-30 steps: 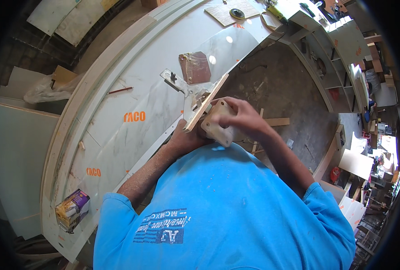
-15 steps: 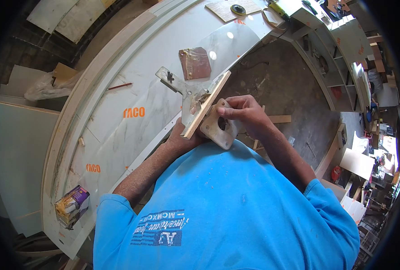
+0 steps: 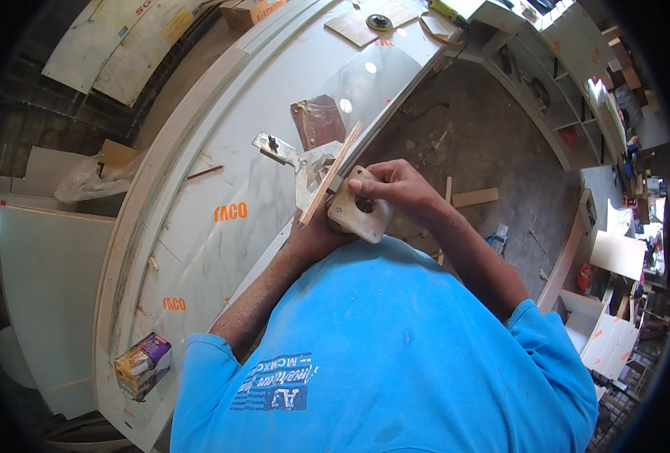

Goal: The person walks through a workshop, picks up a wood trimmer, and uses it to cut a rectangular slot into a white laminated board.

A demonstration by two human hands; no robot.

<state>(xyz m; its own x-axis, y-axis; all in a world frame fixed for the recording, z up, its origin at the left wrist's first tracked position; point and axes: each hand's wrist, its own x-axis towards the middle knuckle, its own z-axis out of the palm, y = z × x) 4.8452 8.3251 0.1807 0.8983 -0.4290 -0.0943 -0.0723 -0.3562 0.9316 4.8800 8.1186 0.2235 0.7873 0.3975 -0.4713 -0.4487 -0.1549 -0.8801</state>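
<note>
My right hand [image 3: 399,189] grips the worn square base plate [image 3: 356,217] of a tool, thumb near its dark centre hole. Beneath that plate my left hand [image 3: 316,235] is closed around something I cannot make out, its fingers mostly hidden. Just left of the plate a metal jig [image 3: 305,170] with a black knob and a long wooden strip [image 3: 320,196] along it sits over the bench edge. A reddish-brown offcut [image 3: 316,117] lies behind the jig on the white marble-patterned worktop [image 3: 192,249]. A thin red pencil [image 3: 204,172] is farther left.
A purple box [image 3: 142,366] lies at the worktop's near left. A thin board [image 3: 350,26], a round pad [image 3: 379,23] and a green power tool [image 3: 442,11] are at its far end. Curved shelving [image 3: 546,90] stands right, above timber offcuts [image 3: 471,198] on the floor.
My right thumb has shifted up and left across the plate, uncovering the centre hole. The jig and strip have shifted slightly left in view, while much of the surroundings moved with the camera.
</note>
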